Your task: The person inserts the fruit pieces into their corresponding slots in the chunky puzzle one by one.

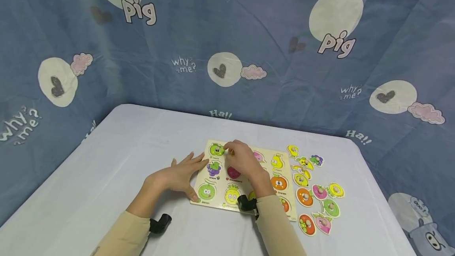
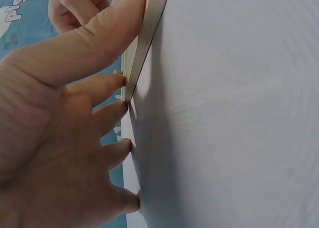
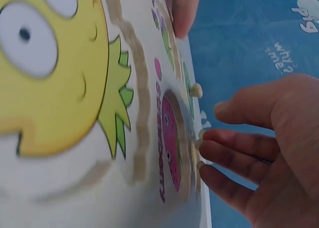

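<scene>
A wooden fruit puzzle board [image 1: 220, 179] lies on the table, its printed fruits including a strawberry [image 3: 171, 143] and a pineapple [image 3: 55, 68]. My left hand [image 1: 177, 177] rests at the board's left side, fingers spread and thumb on the edge near the melon picture [image 1: 207, 191]. Over the board's upper part is my right hand [image 1: 243, 161], fingers bent and thumb apart from them. Beside its thumb, a pale knob [image 3: 196, 91] stands up from a green apple piece [image 1: 217, 150] at the top left corner. I see nothing between the right thumb and fingers.
Several loose knobbed fruit pieces lie right of the board, among them a grape piece [image 1: 316, 160], an orange piece [image 1: 304, 197], a melon piece [image 1: 331, 208] and a peach piece [image 1: 323, 223]. A white cloth [image 1: 142, 141] covers the table; a blue printed curtain [image 1: 199, 19] hangs behind.
</scene>
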A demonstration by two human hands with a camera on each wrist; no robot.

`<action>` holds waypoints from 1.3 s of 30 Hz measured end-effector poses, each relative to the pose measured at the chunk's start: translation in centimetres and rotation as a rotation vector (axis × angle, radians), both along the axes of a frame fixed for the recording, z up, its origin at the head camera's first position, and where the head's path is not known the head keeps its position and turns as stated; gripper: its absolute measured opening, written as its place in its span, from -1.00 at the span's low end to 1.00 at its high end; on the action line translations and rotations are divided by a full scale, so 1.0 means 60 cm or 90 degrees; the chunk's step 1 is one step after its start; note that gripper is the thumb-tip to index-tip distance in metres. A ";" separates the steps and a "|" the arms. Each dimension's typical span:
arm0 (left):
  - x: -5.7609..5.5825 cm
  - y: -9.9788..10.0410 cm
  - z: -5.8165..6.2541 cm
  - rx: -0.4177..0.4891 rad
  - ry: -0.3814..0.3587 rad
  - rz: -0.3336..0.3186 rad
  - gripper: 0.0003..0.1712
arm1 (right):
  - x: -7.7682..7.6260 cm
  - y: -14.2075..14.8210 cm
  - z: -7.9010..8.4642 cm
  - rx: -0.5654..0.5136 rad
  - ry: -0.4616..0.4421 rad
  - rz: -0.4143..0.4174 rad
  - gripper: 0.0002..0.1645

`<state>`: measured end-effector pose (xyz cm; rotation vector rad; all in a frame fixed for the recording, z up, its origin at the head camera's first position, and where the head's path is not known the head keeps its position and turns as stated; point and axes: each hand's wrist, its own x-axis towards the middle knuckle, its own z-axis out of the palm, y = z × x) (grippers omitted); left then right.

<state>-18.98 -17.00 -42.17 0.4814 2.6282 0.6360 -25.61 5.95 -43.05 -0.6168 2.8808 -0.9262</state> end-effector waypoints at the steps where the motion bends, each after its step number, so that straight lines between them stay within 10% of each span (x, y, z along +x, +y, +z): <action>1: 0.000 0.000 0.001 0.000 0.000 0.000 0.42 | -0.001 0.003 0.000 -0.002 0.002 0.000 -0.64; 39: 0.003 0.003 0.004 0.015 -0.004 0.003 0.43 | -0.024 0.118 0.014 -0.021 0.016 -0.098 -0.64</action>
